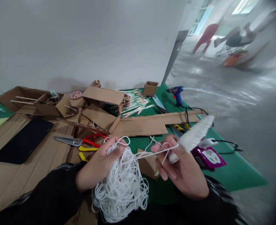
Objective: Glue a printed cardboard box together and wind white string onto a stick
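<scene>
A big loose tangle of white cord [122,187] hangs from my left hand [102,162], whose fingers and thumb are closed on its top. From the tangle, strands run across to my right hand [181,165]. That hand pinches the strands between thumb and forefinger and also holds a long, tapering white bundle [194,134], which looks like wound cord and points up to the right. Its lower fingers are partly curled. Below the strands, between my hands, lies a piece of brown cardboard [148,162]. Red-handled scissors [81,142] lie just beyond my left hand.
Cardboard boxes [102,95] and thin wooden sticks [136,101] cover the back of the green table [243,175]. A blue glue gun [176,93] stands at the back right. A purple power strip [208,157] sits right of my right hand. A black phone-like slab [23,140] lies left.
</scene>
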`<move>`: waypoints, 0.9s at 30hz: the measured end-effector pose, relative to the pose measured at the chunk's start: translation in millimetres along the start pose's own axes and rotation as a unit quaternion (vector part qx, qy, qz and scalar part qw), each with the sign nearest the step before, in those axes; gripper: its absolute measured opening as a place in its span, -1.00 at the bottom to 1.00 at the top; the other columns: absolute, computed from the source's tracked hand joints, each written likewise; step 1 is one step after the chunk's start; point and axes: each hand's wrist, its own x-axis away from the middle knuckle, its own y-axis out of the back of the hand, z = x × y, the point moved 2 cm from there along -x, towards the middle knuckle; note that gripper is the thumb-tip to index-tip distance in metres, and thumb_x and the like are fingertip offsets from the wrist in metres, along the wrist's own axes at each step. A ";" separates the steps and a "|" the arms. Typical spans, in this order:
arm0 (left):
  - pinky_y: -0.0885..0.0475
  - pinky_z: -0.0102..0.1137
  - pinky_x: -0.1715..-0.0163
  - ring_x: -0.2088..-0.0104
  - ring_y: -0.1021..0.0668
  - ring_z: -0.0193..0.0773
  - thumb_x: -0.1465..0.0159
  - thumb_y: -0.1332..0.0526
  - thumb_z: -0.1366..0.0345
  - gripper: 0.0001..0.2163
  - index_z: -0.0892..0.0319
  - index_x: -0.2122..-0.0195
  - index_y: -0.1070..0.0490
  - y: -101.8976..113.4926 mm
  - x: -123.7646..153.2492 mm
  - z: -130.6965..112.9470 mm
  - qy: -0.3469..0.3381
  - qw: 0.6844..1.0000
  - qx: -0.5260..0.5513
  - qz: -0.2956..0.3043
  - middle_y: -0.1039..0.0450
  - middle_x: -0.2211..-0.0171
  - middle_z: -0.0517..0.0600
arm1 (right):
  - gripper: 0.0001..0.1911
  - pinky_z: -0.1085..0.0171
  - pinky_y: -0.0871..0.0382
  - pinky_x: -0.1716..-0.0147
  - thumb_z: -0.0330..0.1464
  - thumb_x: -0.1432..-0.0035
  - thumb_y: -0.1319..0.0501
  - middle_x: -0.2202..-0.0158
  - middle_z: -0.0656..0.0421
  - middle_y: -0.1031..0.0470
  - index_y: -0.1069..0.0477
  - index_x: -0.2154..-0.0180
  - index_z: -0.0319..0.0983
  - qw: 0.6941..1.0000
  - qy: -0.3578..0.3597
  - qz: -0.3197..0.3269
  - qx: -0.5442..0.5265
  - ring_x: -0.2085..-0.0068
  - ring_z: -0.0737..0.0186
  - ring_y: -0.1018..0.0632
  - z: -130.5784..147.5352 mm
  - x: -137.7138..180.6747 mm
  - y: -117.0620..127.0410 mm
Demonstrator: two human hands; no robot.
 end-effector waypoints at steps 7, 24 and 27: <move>-0.33 -0.51 0.50 0.52 -0.36 -0.43 -0.23 -0.27 0.09 -0.73 0.11 0.17 -0.31 2.8 4.4 -5.2 -0.031 0.999 -0.010 0.030 -0.31 0.41 -0.15 | -0.70 0.45 -0.30 0.78 -0.17 -0.22 -0.19 0.55 0.31 -0.51 -0.20 0.45 -0.17 0.997 -0.037 0.041 -0.045 0.79 0.55 -0.10 -3.7 -0.8 -5.8; -0.30 -0.46 0.32 0.36 -0.41 -0.34 -0.07 -0.23 0.48 -0.69 0.09 0.15 -0.33 10.3 5.4 -6.1 -0.047 0.997 -0.027 0.051 -0.31 0.35 -0.15 | -0.73 0.43 -0.32 0.72 -0.19 -0.24 -0.15 0.59 0.36 -0.33 -0.22 0.45 -0.16 0.998 -0.012 0.036 -0.058 0.73 0.49 -0.09 -2.5 -1.7 -4.5; -0.31 -0.44 0.29 0.33 -0.42 -0.34 -0.09 -0.20 0.50 -0.71 0.07 0.17 -0.34 10.8 7.2 -8.5 -0.060 0.997 -0.039 0.042 -0.29 0.31 -0.15 | -0.74 0.43 -0.31 0.72 -0.20 -0.24 -0.14 0.59 0.36 -0.31 -0.23 0.45 -0.16 0.997 -0.006 0.034 -0.063 0.72 0.49 -0.08 -3.0 -2.5 -3.8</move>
